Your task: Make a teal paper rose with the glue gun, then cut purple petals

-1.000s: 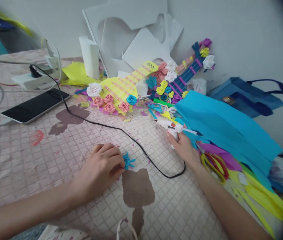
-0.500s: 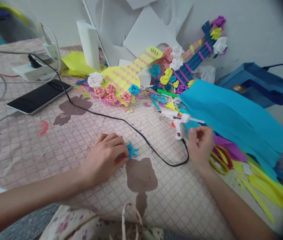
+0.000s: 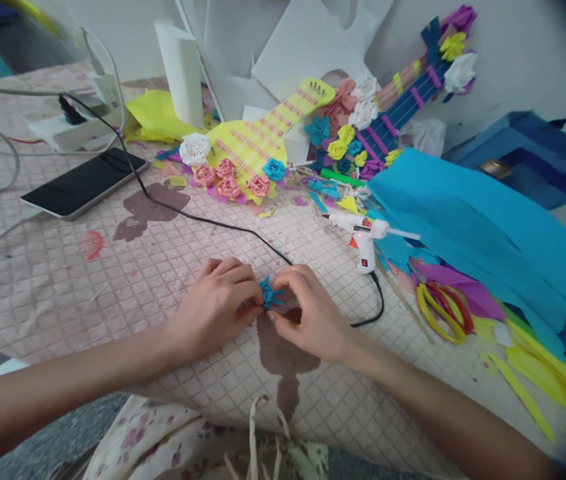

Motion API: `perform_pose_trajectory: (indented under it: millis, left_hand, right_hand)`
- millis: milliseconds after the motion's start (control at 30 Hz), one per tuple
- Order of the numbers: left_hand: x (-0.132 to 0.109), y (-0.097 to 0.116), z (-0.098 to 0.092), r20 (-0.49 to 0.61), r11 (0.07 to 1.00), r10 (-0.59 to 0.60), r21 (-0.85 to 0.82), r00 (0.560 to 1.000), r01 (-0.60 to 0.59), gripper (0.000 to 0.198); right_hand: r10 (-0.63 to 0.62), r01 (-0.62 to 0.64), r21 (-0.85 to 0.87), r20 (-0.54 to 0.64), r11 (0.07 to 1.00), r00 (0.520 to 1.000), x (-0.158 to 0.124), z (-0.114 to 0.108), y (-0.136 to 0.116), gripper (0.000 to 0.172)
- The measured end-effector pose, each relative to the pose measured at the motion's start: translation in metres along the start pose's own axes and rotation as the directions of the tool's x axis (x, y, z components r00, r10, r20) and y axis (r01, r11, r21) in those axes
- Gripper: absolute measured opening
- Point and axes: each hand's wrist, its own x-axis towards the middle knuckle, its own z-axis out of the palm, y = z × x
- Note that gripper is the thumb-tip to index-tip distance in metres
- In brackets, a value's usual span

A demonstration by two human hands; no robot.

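Observation:
A small blue paper flower is pinched between both hands on the pink quilted cloth. My left hand grips it from the left with closed fingers. From the right, my right hand closes its fingertips on the same flower. A white glue gun stands on the cloth just right of my hands, its black cord running back to a power strip.
A yellow paper guitar with flowers and a blue one lie at the back. Blue paper sheets, yellow scraps and scissors fill the right side. A phone lies at the left.
My right hand let go of the glue gun, which now stands on the cloth, and moved left to join my left hand on the blue flower.

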Motion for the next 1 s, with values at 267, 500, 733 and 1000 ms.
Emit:
perform_pose_trajectory:
  millis: [267, 500, 733, 1000]
  left_hand:
    - [-0.0005, -0.0024, 0.0035, -0.001, 1.000, -0.009, -0.002, 1.000, 0.009, 0.004]
    - [-0.0016, -0.0038, 0.0058, -0.003, 0.998, -0.030, -0.055, 1.000, 0.030, 0.005]
    - [0.0001, -0.0045, 0.0066, 0.011, 0.992, -0.050, -0.116, 0.999, 0.051, 0.004]
    - [0.0003, -0.0065, 0.0092, -0.015, 0.987, -0.056, -0.151, 0.998, 0.053, 0.004]
  right_hand:
    - [0.020, -0.020, 0.014, 0.002, 1.000, 1.000, -0.0009, 0.0038, 0.0038, 0.028]
    - [0.025, -0.025, 0.033, -0.010, 0.999, 1.000, -0.0009, 0.0048, 0.0049, 0.027]
    - [0.019, -0.018, 0.019, -0.025, 1.000, 1.000, -0.0011, 0.0058, 0.0051, 0.025]
    - [0.027, -0.026, 0.022, -0.028, 0.999, 0.999, -0.0015, 0.0067, 0.0056, 0.024]
